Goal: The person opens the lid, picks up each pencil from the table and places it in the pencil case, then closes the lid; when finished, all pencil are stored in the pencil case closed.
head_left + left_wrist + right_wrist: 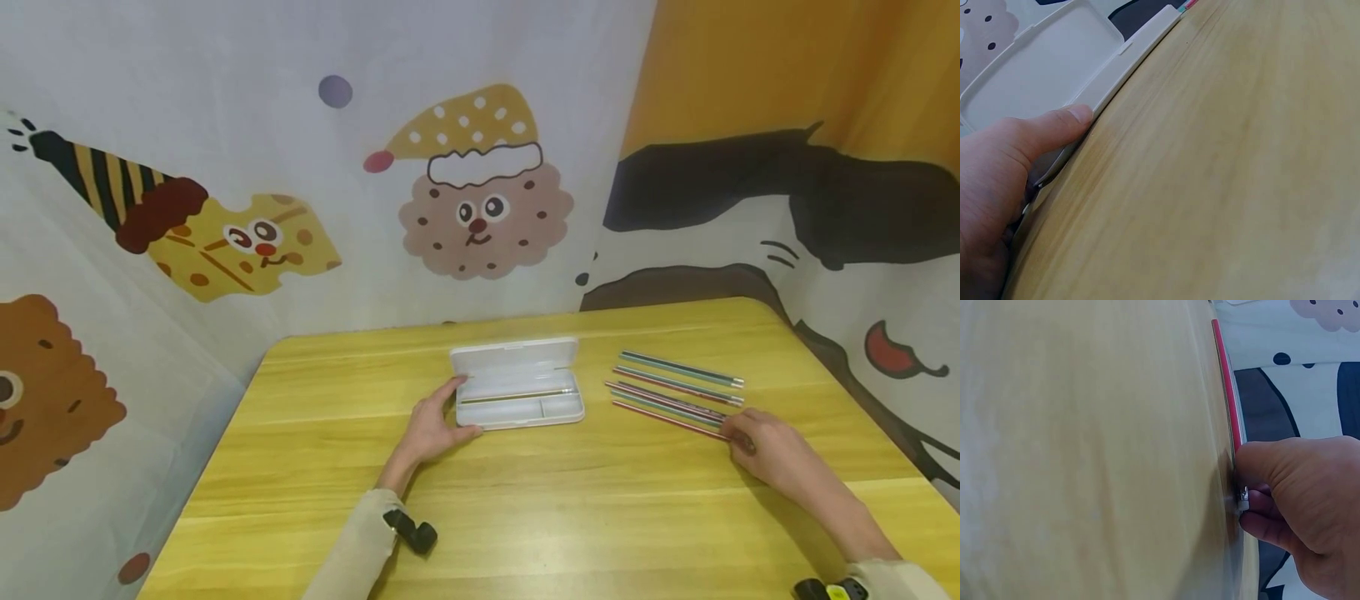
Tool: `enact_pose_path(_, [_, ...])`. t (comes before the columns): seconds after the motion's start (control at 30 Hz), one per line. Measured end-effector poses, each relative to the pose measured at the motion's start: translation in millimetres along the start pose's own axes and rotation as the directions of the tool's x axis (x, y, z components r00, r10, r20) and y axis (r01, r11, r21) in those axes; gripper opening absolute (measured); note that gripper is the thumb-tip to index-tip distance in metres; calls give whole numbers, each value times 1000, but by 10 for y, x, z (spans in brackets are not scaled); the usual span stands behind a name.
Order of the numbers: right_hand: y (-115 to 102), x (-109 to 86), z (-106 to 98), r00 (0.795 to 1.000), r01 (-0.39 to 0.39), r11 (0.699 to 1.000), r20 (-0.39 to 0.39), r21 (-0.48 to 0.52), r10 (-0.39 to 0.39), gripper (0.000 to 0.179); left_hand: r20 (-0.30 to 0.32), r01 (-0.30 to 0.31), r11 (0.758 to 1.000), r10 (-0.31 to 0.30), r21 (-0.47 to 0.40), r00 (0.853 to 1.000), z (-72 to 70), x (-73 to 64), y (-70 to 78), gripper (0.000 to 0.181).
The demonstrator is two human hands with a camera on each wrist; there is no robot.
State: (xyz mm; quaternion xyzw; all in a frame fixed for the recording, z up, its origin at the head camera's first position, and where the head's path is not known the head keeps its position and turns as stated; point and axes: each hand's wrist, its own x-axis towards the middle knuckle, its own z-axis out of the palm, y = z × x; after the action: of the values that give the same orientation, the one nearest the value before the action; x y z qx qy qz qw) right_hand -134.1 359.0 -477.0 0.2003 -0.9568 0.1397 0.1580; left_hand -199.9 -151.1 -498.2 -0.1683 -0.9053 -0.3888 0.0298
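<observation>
A white pencil case (562,414) stands with its lid (517,357) raised, and one pencil (517,397) lies inside along its length. My left hand (431,427) grips the case's left end, thumb on the front edge and fingers toward the back. In the left wrist view the thumb (1063,128) presses the case's rim. My right hand (772,450) pinches the nearest red pencil (660,417) close to its eraser end. The right wrist view has that red pencil (1227,381) running out from the fingertips, which partly hide its end.
Several more striped pencils (678,369) lie side by side, slightly spread, right of the case on the wooden table (525,517). Behind the table hangs a cloth (360,275) printed with cartoon figures, close to the back edge.
</observation>
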Motion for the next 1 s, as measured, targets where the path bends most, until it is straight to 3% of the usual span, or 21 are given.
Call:
enact_pose_path(0.37, [-13,46,-34,997,42,999,-60,25,-40,27,-8,-2,1000,2,-3,1000,7,5,6,90])
enact_pose_path(0.57, [-120,159,-56,986,128,990,-114,54,-121,33,-2,-3,1000,3,-17,1000,6,-12,4,91])
enact_pose_path(1.0, [-448,590,-50,976,211,973,-68,92,-205,28,-7,-7,1000,7,2,1000,3,-13,-19,91])
